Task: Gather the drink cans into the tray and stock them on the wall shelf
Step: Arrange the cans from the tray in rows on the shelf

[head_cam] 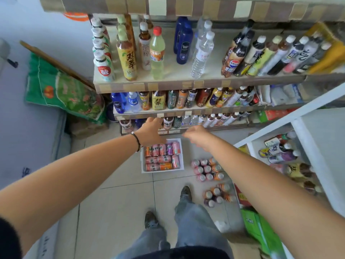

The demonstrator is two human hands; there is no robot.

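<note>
A white tray (143, 165) lies on the floor tiles in front of the wall shelf (186, 83), filled with several orange and pink drink cans (162, 156) lying on their sides. More cans (207, 169) stand upright on the floor to the tray's right, and another cluster (217, 195) nearer me. My left hand (152, 130) reaches out above the tray's far left corner, fingers extended toward the bottom shelf, holding nothing. My right hand (196, 134) hovers to the right of the tray's far edge, fingers loosely curled and empty.
The wall shelf holds rows of bottles (158, 53) on its tiers. A white rack (298, 131) with bottles stands at the right. A green sack (63, 90) leans against the left wall. Green packages (261, 228) lie at lower right. My feet (184, 193) stand behind the tray.
</note>
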